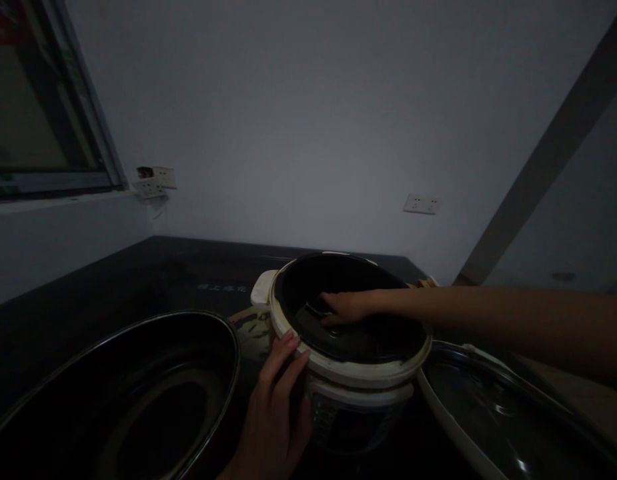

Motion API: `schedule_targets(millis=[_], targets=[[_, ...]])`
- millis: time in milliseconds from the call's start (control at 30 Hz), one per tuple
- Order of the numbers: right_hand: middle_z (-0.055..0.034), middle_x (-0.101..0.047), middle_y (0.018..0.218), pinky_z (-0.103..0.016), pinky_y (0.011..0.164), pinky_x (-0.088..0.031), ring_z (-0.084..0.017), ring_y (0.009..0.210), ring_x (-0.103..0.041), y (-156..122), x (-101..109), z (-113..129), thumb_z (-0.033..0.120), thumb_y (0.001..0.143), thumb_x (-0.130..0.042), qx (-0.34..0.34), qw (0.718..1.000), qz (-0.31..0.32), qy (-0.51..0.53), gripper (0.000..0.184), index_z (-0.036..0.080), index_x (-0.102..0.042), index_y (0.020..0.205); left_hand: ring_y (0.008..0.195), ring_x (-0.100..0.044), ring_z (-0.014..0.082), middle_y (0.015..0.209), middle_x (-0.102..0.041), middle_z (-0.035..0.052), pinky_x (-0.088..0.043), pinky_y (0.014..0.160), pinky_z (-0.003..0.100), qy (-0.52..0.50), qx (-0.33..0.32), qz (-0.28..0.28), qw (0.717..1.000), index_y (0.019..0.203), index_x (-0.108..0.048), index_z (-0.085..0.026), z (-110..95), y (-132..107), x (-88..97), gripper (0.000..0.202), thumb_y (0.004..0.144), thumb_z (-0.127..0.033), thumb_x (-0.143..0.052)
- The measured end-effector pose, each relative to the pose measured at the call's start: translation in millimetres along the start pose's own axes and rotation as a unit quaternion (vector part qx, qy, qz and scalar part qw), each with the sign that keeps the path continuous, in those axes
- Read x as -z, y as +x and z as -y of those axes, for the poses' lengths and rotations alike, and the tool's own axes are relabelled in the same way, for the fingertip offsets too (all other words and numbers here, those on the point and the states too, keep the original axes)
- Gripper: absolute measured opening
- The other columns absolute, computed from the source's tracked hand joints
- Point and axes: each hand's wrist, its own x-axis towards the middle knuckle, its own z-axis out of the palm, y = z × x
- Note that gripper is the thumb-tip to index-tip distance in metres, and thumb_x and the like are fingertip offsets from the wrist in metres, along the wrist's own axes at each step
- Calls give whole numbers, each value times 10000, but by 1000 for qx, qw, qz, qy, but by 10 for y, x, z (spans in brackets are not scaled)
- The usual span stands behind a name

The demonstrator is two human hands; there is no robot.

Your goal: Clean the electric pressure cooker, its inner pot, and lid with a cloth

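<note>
A white electric pressure cooker (355, 375) stands lidless in the middle, its dark inner pot (388, 337) showing. My left hand (275, 410) rests at the cooker's near left side, its fingers stretched out and slightly apart, with the fingertips touching the pale rim. From the right, my right hand (351, 305) reaches down into the pot. Its fingers are bent towards the pot's inner wall and look closed. Something dark lies at the fingertips, but the dim light hides what it is.
A wide dark pan (228, 353) stands to the left. A glass lid (493, 400) with a pale rim lies at the right. Behind is a dark glossy worktop (188, 267) against a wall with a socket plate (421, 204). At the upper left is a window (38, 100).
</note>
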Motion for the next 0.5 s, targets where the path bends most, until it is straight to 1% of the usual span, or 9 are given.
schedule_targets(millis=[67,100,167,233,300,400,433,500], targets=[[-214,-581,1322,-352,925,-490,-288,1124,-627,63,5,-37,409,857,-628,3,1000,3,-5,659,77,-436,1393,1397,-349,165,1395,-412,138,-375,1138,306,7,-1,3,1000,1396,-350,-140,1,1,7,555,864,-11,-444],[-236,-526,1378,-387,988,-451,-314,1197,-578,96,5,-50,397,854,-630,4,1000,6,-12,687,66,-412,1416,1391,-358,171,1392,-415,137,-396,1125,319,11,-1,5,1000,1411,-338,-149,2,1,8,570,867,-14,-442],[-280,-445,1433,-477,1090,-334,-376,1323,-449,155,-5,-63,373,859,-620,7,1000,10,-26,706,35,-394,1435,1383,-370,178,1387,-419,136,-430,1100,333,17,-3,5,1000,1434,-317,-167,3,-4,6,591,874,-23,-438],[-301,-428,1436,-534,1133,-229,-402,1394,-332,191,-21,-66,341,891,-568,19,999,20,-37,656,4,-403,1429,1382,-370,180,1386,-417,135,-438,1094,336,20,-6,0,1000,1447,-306,-176,6,-11,-3,601,879,-28,-436],[-275,-418,1460,-509,1151,-207,-368,1432,-274,196,-34,-63,292,933,-487,43,998,40,-37,571,11,-417,1426,1389,-358,176,1390,-408,135,-420,1107,329,20,-8,2,1000,1451,-301,-173,11,-18,-12,608,878,-27,-440],[-227,-309,1543,-421,1173,-215,-303,1463,-228,154,-27,-43,220,953,-434,79,994,78,-25,517,34,-414,1435,1401,-337,160,1397,-397,127,-369,1139,308,16,-7,5,1000,1449,-302,-167,14,-16,-17,617,869,-11,-447],[-225,-265,1561,-408,1181,-205,-291,1470,-206,133,-18,-28,213,958,-426,89,992,88,-20,523,31,-390,1447,1406,-330,157,1402,-392,124,-354,1148,306,14,-6,3,1000,1447,-302,-167,14,-13,-17,619,868,-5,-445],[-235,-184,1578,-417,1195,-172,-282,1480,-151,91,6,19,232,976,-405,106,989,101,-8,569,18,-283,1489,1410,-321,153,1410,-384,123,-335,1157,301,9,-6,1,1000,1442,-307,-162,13,-6,-15,612,867,1,-435]])
